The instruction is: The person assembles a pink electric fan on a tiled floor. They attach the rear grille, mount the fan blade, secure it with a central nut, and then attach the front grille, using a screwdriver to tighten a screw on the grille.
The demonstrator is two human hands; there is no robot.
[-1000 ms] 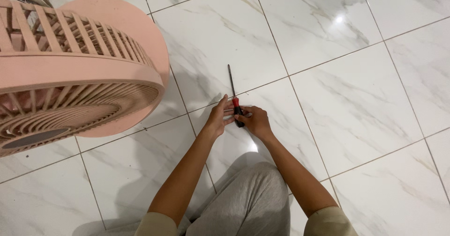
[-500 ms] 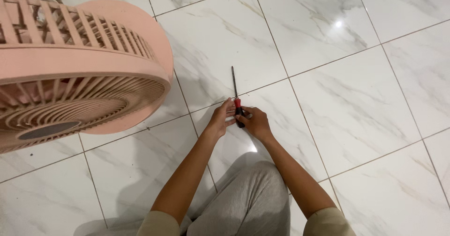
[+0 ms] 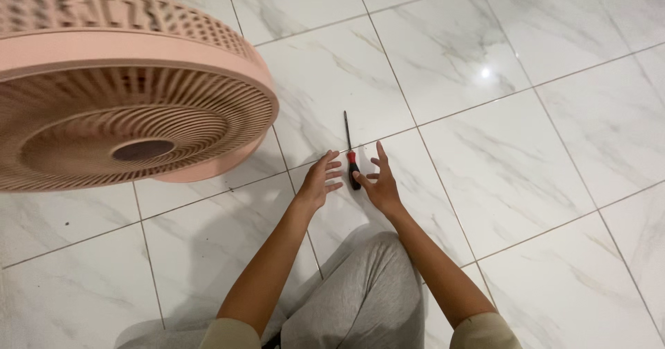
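Observation:
A screwdriver with a red and black handle and a dark metal shaft lies on the white marble-tiled floor, shaft pointing away from me. My left hand hovers just left of its handle with the fingers spread. My right hand is just right of the handle, fingers apart, with fingertips close to or touching the handle's near end. Neither hand grips anything.
A large pink fan with a round grille stands at the left, tilted toward me, its base on the floor. My grey trouser leg lies between my arms at the bottom.
Both hands have opened and drawn slightly apart from the screwdriver handle, which they were closed around before. The fan now fills more of the left side as my view shifted.

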